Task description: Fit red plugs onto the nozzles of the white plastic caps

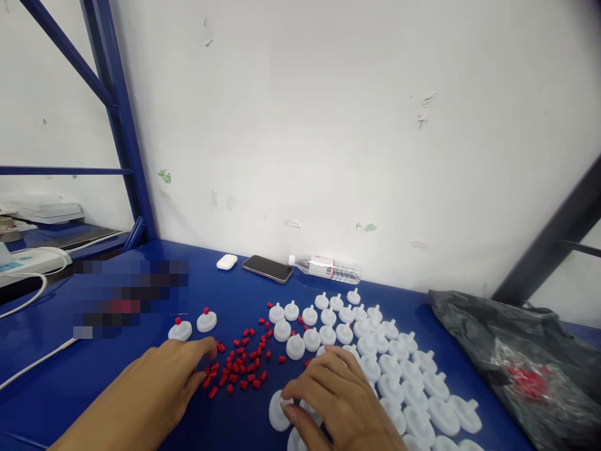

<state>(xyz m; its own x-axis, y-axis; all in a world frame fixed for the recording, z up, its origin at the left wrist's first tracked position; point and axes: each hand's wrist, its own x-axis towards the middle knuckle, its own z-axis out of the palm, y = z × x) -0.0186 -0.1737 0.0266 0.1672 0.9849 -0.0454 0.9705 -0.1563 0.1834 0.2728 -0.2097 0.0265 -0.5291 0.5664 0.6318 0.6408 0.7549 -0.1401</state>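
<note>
On the near part of the blue table point(244, 294), the right hand point(335, 398) has its grip closed, thumb and forefinger, on the edge area of a white lid point(276, 414) just right of the scattered red caps point(243, 384). The left hand point(171, 373) is at the left edge of those caps, its grip loose, thumb and forefinger parted; whether a fingertip touches a cap, I cannot tell.

The step in hand looks like taking a cap while steadying a lid. To do it well, pinch one cap across its round side, keeping its open end free, and hold the lid by its rim so the stem is exposed.

The held lid is tipped partly on edge, its broad face toward the left; its stem is hidden by the fingers, so its exact direction is unclear. The caps are short tubes lying with their long axes every which way. On the left, two capped lids point(206, 322) rest flat, red-tipped stems pointing up.
</note>
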